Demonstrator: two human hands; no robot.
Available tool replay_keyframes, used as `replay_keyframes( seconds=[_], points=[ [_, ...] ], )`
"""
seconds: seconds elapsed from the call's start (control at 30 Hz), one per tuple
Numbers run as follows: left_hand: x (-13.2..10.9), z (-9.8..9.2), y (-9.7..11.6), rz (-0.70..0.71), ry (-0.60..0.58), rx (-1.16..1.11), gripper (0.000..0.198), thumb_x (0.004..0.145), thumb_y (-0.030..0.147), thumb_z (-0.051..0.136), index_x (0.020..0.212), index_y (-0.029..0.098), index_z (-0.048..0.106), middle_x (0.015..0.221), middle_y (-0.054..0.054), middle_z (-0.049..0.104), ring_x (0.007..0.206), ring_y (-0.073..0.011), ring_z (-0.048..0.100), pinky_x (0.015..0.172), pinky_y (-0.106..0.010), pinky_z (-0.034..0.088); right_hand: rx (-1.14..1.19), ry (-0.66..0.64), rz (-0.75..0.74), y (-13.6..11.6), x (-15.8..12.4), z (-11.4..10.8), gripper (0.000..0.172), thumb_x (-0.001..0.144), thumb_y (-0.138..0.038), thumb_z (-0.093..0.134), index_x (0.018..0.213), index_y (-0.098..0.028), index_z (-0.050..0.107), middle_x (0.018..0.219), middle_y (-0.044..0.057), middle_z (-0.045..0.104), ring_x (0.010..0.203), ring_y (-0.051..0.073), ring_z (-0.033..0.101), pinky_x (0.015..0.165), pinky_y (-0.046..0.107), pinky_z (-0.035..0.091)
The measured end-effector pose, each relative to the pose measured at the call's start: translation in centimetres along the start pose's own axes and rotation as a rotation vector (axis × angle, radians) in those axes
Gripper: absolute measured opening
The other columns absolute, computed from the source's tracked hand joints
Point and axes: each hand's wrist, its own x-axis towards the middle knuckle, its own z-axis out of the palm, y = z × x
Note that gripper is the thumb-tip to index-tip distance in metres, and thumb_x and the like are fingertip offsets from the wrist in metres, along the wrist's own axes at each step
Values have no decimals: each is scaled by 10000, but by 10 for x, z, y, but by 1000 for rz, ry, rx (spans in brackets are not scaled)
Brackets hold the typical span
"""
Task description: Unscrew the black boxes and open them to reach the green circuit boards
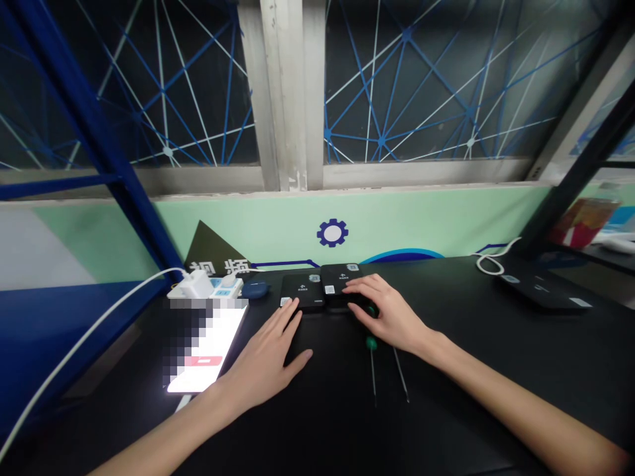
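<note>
Two flat black boxes with printed labels lie side by side towards the back of the black table. My left hand [268, 354] is open and flat, palm down, its fingertips at the front edge of the left box [301, 291]. At the front right corner of the right box [337, 277], my right hand [387, 311] has its fingers over the top and its thumb by the front edge, closed on that corner. Below my right hand lie two thin screwdrivers; a green handle [372, 343] shows on one, and the metal shaft [401, 375] of the other sticks out. My hand partly hides both.
On the left, a lit phone [218, 350] lies by a power strip [231, 287] with a white charger [197, 284] and cable. A small dark blue case [255, 289] sits beside the strip. Another flat black device [546, 293] and a white cable [490, 263] lie at right.
</note>
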Motion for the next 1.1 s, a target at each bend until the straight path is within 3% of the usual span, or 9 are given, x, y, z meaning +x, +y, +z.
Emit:
replay_keyframes(
  seconds=[0.27,0.37,0.5,0.63,0.77,0.9,1.1],
  points=[
    [0,7,-4,2,40,-25,664,995,545,395,1552,221,235,1619,-79,192,1466,-302,229,1133,-462,369,-94,-28,104,22,4,5,448,901,-327,583,1329,-215,511,1346,119,559,1261,287,490,1056,495,439],
    [1,8,-5,12,83,-3,655,988,524,418,1543,220,250,1610,-84,229,1458,-309,254,1123,-472,381,-120,-78,120,28,15,3,598,857,-422,633,1387,-201,469,1404,137,512,1303,314,450,1074,512,415],
    [2,5,-5,45,161,28,540,980,441,461,1463,210,392,1551,-97,362,1411,-310,362,1101,-478,408,-140,-266,69,38,46,-1,843,754,-555,709,1440,-152,431,1484,196,422,1361,372,383,1101,547,355],
    [3,-3,-2,55,205,-3,369,980,362,465,1310,212,535,1391,-95,512,1246,-283,537,959,-425,524,-83,-476,9,52,78,-5,852,689,-537,768,1416,-198,480,1431,170,489,1296,380,452,1051,553,392],
    [3,-11,2,50,206,-31,264,978,329,460,1179,220,592,1186,-76,596,1046,-250,614,794,-371,554,-36,-606,94,65,92,-6,995,581,-613,813,1427,-218,469,1384,162,525,1243,394,488,984,536,446],
    [1,-12,4,42,185,-65,241,973,315,462,1158,228,590,1122,-63,602,1005,-235,606,771,-352,533,3,-578,106,69,93,-2,940,558,-629,822,1347,-211,529,1269,138,598,1101,335,597,925,451,493],
    [4,-21,1,-34,192,-102,198,960,322,471,1071,240,613,1030,-37,636,941,-223,609,773,-338,480,-9,-411,16,50,88,-7,874,597,-646,795,1287,-177,535,1218,142,608,1116,326,573,944,451,474]
  ],
)
